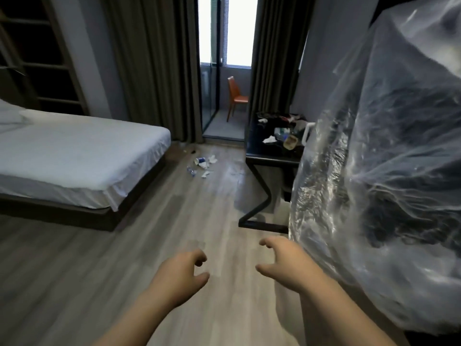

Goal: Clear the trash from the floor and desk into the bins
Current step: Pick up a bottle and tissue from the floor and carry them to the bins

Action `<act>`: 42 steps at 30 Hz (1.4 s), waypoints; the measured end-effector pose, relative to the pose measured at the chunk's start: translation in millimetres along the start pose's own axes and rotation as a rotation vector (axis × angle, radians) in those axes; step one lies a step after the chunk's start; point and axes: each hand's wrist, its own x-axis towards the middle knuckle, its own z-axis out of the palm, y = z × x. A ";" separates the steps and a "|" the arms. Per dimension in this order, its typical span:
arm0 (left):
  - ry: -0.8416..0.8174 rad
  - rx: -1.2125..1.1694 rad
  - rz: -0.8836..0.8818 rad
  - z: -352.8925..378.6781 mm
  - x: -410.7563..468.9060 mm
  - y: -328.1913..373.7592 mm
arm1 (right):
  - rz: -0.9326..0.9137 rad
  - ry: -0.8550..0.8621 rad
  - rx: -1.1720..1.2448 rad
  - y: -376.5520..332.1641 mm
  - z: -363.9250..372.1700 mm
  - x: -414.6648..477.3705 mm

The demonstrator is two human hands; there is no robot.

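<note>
Well, the floor trash [202, 164] lies at my twelve o'clock, just off the foot corner of the white bed [74, 156], and the desk trash [282, 136] sits at one o'clock on the black desk [264, 156]. A clear plastic bag [386, 171] billows at three o'clock, hiding the desk's near end. The floor litter looks like a blue-and-white cup, a bottle and crumpled tissues, though blur leaves me unsure. My left hand [179, 273] and right hand [284, 263] hover at six o'clock over the wood floor [124, 245], fingers loosely curled, holding nothing.
</note>
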 end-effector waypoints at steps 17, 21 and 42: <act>0.113 -0.047 -0.012 -126.6 273.7 -104.6 | -0.071 0.010 0.034 -78.7 -17.0 308.2; 0.136 -0.038 -0.027 -148.4 345.7 -111.1 | -0.099 0.014 0.079 -74.4 -28.6 391.1; 0.109 -0.086 -0.091 -222.7 691.1 -181.4 | -0.119 -0.018 0.089 -73.5 -59.9 771.3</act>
